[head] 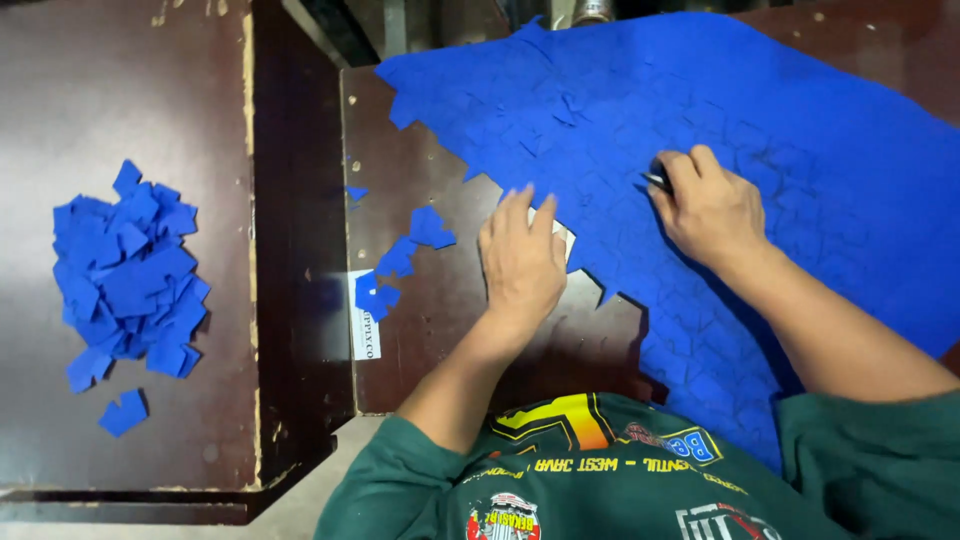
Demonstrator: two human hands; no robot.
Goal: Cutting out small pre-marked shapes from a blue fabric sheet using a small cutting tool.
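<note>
A large blue sheet [760,130] marked with many traced outlines covers the right part of a dark brown table [440,330]. My left hand [522,262] lies flat, fingers together, pressing a small pale template [561,238] onto the sheet's ragged cut edge. My right hand [708,205] rests on the sheet just to the right, closed around a dark pen [655,181] whose tip touches the blue material.
A few cut blue pieces [400,262] lie on the table left of my left hand, beside a white label [364,318]. A heap of several cut blue pieces [128,275] sits on a separate dark surface [120,80] at the far left, across a gap.
</note>
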